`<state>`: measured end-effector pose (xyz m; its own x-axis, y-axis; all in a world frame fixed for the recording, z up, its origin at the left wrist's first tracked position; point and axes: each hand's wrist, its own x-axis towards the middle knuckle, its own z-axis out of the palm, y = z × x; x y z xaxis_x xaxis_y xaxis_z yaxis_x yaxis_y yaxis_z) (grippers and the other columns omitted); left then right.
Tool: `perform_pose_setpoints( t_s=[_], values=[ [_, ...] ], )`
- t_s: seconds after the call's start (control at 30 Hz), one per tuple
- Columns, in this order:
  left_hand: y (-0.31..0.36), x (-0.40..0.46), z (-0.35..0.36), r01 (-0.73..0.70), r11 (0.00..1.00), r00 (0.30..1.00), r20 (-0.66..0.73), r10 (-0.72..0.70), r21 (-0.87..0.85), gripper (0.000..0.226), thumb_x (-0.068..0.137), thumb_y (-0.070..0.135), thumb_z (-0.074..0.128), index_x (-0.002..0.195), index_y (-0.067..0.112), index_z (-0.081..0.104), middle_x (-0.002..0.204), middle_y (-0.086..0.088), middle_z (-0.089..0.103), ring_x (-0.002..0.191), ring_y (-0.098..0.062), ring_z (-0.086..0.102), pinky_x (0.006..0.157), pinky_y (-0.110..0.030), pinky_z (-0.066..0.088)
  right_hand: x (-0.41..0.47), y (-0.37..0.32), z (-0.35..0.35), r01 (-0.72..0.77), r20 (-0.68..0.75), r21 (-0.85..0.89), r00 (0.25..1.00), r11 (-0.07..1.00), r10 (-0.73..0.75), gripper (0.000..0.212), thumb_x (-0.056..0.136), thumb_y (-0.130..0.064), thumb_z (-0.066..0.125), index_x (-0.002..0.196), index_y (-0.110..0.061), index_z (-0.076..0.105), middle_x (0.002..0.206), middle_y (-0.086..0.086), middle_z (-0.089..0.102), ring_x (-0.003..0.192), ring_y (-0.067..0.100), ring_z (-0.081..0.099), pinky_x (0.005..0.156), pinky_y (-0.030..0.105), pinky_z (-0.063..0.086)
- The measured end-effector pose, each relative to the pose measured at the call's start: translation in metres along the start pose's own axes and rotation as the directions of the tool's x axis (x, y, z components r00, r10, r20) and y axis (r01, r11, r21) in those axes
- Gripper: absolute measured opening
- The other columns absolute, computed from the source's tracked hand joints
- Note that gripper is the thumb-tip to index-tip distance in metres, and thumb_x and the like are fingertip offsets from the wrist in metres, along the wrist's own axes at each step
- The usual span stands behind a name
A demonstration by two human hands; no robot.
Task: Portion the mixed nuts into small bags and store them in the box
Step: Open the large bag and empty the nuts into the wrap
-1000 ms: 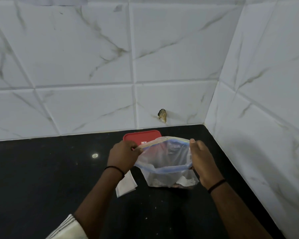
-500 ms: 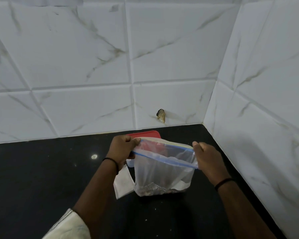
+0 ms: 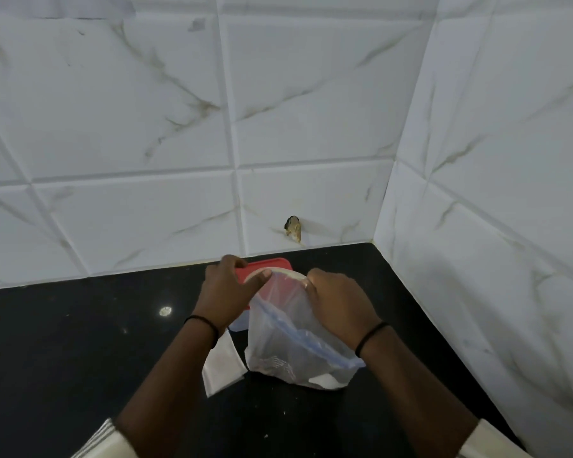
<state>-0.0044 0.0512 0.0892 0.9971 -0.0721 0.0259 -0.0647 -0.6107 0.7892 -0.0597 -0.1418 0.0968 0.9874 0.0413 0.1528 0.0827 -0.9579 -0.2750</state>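
A clear zip bag point(image 3: 288, 338) with a blue closure strip stands on the black counter, with a small heap of mixed nuts point(image 3: 272, 365) at its bottom. My left hand point(image 3: 227, 292) pinches the left end of the bag's top edge. My right hand point(image 3: 339, 305) grips the top edge a short way to the right, so the mouth is bunched between both hands. Behind the bag sits the box with a red lid point(image 3: 268, 266), mostly hidden by my hands and the bag.
A small flat white bag point(image 3: 220, 365) lies on the black counter point(image 3: 80, 342) under my left wrist. White marble-tiled walls close the corner behind and to the right. A brownish chip point(image 3: 293, 228) marks the back wall just above the counter.
My hands have come closer together along the bag's top edge, narrowing the wide-open mouth. The bag's right side has slumped down toward my right wrist.
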Motion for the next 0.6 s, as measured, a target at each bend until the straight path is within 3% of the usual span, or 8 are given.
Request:
perform_pose_setpoints(
  t_s=[0.1,0.17,0.27,0.33,0.4,0.5,0.57,0.6],
  values=[
    [0.006,-0.023,0.002,0.126,0.979,0.991,0.032,-0.133,0.161,0.059,0.084,0.065,0.055,0.109,0.012,0.048,0.092,-0.004,0.054,0.076,-0.017,0.059,0.068,-0.034,0.053,0.001,-0.001,0.0,-0.126,-0.01,0.054,0.992,0.991,0.127,0.019,0.105,-0.029,0.04,0.1,-0.016,0.053,0.086,0.002,0.063,0.076,0.019,0.061,0.069,0.032,0.05],
    [0.01,-0.038,0.01,0.195,0.974,0.946,0.242,-0.218,0.118,0.053,0.094,0.06,0.043,0.107,0.009,0.051,0.078,-0.005,0.058,0.063,-0.015,0.057,0.064,-0.036,0.057,-0.001,-0.003,0.003,-0.198,-0.015,0.106,0.98,0.974,0.201,0.016,0.105,-0.028,0.04,0.103,-0.015,0.051,0.089,0.003,0.064,0.078,0.018,0.062,0.066,0.029,0.047],
    [0.022,-0.055,0.022,0.337,0.941,0.856,0.427,-0.291,-0.035,0.041,0.102,0.047,0.035,0.116,0.011,0.05,0.094,-0.014,0.064,0.073,-0.021,0.066,0.065,-0.031,0.059,-0.006,-0.012,0.01,-0.279,-0.019,0.211,0.957,0.937,0.289,0.014,0.105,-0.031,0.043,0.107,-0.018,0.048,0.086,-0.003,0.058,0.078,0.012,0.061,0.063,0.02,0.045],
    [0.027,-0.056,0.032,0.424,0.892,0.844,0.426,-0.326,-0.159,0.038,0.103,0.041,0.037,0.112,0.008,0.054,0.096,-0.017,0.068,0.081,-0.027,0.07,0.064,-0.03,0.059,-0.007,-0.02,0.018,-0.321,-0.025,0.277,0.94,0.906,0.341,0.017,0.104,-0.034,0.043,0.108,-0.02,0.051,0.086,-0.006,0.056,0.08,0.007,0.059,0.065,0.017,0.045],
    [0.03,-0.055,0.04,0.485,0.844,0.837,0.399,-0.374,-0.227,0.034,0.103,0.032,0.043,0.108,0.002,0.058,0.095,-0.02,0.07,0.087,-0.03,0.071,0.075,-0.036,0.06,-0.008,-0.026,0.024,-0.34,-0.041,0.307,0.929,0.889,0.369,0.02,0.105,-0.036,0.041,0.105,-0.021,0.055,0.087,-0.006,0.056,0.081,0.006,0.057,0.068,0.017,0.043],
    [0.032,-0.042,0.051,0.497,0.835,0.848,0.336,-0.41,-0.235,0.022,0.098,0.018,0.054,0.108,-0.001,0.061,0.094,-0.015,0.069,0.083,-0.026,0.069,0.076,-0.037,0.059,-0.012,-0.03,0.031,-0.307,-0.069,0.343,0.934,0.888,0.35,0.023,0.105,-0.036,0.04,0.09,-0.026,0.053,0.08,-0.007,0.056,0.075,0.007,0.057,0.07,0.021,0.049],
    [0.038,-0.035,0.052,0.623,0.698,0.78,0.346,-0.521,-0.354,0.015,0.097,0.015,0.054,0.099,0.0,0.056,0.094,-0.016,0.066,0.083,-0.027,0.067,0.072,-0.037,0.059,-0.015,-0.032,0.033,-0.3,-0.068,0.353,0.937,0.886,0.344,0.024,0.105,-0.036,0.04,0.085,-0.027,0.051,0.077,-0.008,0.056,0.073,0.007,0.058,0.069,0.021,0.049],
    [0.039,-0.034,0.053,0.676,0.616,0.737,0.365,-0.569,-0.404,0.014,0.097,0.014,0.055,0.1,0.001,0.054,0.099,-0.019,0.066,0.089,-0.03,0.067,0.079,-0.04,0.058,-0.015,-0.032,0.034,-0.306,-0.065,0.366,0.934,0.879,0.352,0.026,0.105,-0.036,0.04,0.084,-0.026,0.052,0.076,-0.007,0.056,0.072,0.007,0.058,0.067,0.02,0.047]
  ],
)
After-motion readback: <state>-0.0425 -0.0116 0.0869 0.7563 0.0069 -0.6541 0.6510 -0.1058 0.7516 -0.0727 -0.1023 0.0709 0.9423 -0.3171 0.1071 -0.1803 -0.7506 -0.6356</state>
